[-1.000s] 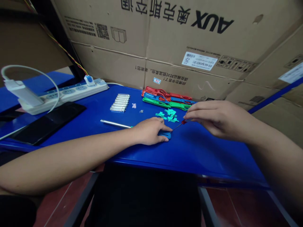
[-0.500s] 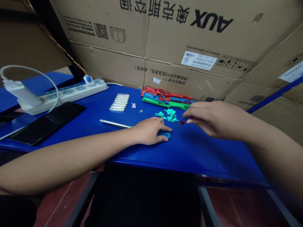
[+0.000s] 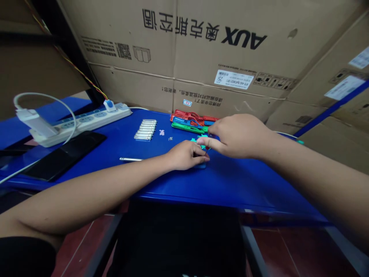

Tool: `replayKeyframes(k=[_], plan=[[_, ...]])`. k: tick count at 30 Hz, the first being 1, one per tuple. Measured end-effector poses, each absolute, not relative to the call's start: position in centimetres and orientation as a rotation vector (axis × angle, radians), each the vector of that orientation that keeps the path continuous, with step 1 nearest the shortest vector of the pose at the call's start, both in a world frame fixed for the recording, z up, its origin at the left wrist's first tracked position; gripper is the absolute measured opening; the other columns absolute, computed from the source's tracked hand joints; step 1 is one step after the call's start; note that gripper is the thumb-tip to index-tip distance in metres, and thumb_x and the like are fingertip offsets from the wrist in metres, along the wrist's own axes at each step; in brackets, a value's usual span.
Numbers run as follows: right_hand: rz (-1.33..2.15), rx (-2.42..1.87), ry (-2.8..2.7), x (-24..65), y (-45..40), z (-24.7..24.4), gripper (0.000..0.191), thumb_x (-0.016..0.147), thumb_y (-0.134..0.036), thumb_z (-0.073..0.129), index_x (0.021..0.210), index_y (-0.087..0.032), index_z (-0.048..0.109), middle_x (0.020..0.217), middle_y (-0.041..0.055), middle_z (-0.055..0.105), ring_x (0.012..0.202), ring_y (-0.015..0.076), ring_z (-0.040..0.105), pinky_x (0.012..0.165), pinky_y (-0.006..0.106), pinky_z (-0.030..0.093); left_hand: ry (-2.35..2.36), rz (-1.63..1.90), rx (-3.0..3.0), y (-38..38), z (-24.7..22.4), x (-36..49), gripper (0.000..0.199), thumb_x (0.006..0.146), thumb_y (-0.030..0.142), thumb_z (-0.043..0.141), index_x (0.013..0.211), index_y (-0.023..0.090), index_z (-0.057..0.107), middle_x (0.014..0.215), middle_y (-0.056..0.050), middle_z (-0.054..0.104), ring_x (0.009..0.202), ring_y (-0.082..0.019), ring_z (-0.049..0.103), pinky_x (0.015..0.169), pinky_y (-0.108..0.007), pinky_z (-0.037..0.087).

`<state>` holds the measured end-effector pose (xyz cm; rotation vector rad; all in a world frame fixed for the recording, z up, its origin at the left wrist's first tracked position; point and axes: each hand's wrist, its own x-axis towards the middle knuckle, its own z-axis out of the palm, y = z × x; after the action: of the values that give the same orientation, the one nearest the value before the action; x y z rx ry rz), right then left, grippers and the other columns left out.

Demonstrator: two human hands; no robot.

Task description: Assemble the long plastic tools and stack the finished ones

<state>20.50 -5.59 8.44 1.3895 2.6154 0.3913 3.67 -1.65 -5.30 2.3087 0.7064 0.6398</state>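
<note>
Now the left hand curls closed over a small blue plastic part on the blue table, while the right hand pinches a thin steel-shafted screwdriver just above it.

A small blue plastic part, mostly hidden, lies below a thin screwdriver shaft tilted steeply toward it.

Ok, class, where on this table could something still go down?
Bare blue runs below the right hand near the edge of the table, and between the power strip and the pins. It's crowded at the teal pieces by the left hand.
</note>
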Motion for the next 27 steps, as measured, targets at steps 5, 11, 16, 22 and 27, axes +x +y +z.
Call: replayKeyframes(k=[5, 11, 16, 22, 27], plan=[[0.171, 1.015, 2.821, 21.9, -5.5, 9.4, 0.032, 0.094, -0.03, 0.047, 0.117, -0.02, 0.067, 0.107, 0.0093, 0.072, 0.087, 0.0217, 0.064, 0.064, 0.029, 0.038, 0.681, 0.6, 2.365, -1.2, -5.4, 3.6, 0.018, 0.091, 0.03, 0.064, 0.092, 0.019, 0.079, 0.09, -0.003, 0.076, 0.084, -0.015, 0.067, 0.079, -0.026, 0.049], [0.522, 1.268, 2.517, 21.2, -5.6, 9.0, 0.063, 0.101, -0.051, 0.029, 0.075, -0.015, 0.073, 0.068, 0.0124, 0.068, 0.062, 0.0212, 0.06, 0.053, 0.03, 0.024, 0.635, 0.529, 2.39, -1.1, -5.5, 3.7, 0.019, 0.092, 0.03, 0.063, 0.09, 0.021, 0.079, 0.087, -0.002, 0.075, 0.084, -0.015, 0.066, 0.079, -0.026, 0.048], [0.358, 1.07, 2.734, 22.1, -5.2, 9.6, 0.046, 0.097, -0.053, 0.044, 0.107, -0.018, 0.072, 0.099, 0.0119, 0.073, 0.082, 0.0241, 0.065, 0.056, 0.029, 0.031, 0.686, 0.502, 2.323, -1.1, -5.3, 3.6, 0.018, 0.091, 0.03, 0.064, 0.09, 0.021, 0.079, 0.09, -0.002, 0.076, 0.084, -0.014, 0.067, 0.078, -0.025, 0.048], [0.438, 1.156, 2.573, 21.2, -5.7, 8.9, 0.058, 0.101, -0.049, 0.033, 0.08, -0.014, 0.075, 0.069, 0.012, 0.068, 0.063, 0.0206, 0.061, 0.055, 0.03, 0.028, 0.64, 0.516, 2.323, -1.5, -4.9, 3.4, 0.024, 0.092, 0.033, 0.062, 0.106, 0.02, 0.077, 0.096, -0.003, 0.076, 0.084, -0.014, 0.066, 0.077, -0.026, 0.049], [0.523, 1.307, 2.525, 21.1, -5.9, 8.7, 0.063, 0.1, -0.055, 0.031, 0.084, -0.014, 0.076, 0.075, 0.0142, 0.071, 0.07, 0.0243, 0.065, 0.056, 0.03, 0.031, 0.597, 0.609, 2.237, -1.3, -5.1, 3.4, 0.024, 0.093, 0.031, 0.06, 0.101, 0.017, 0.077, 0.09, -0.004, 0.075, 0.085, -0.014, 0.066, 0.08, -0.025, 0.049]])
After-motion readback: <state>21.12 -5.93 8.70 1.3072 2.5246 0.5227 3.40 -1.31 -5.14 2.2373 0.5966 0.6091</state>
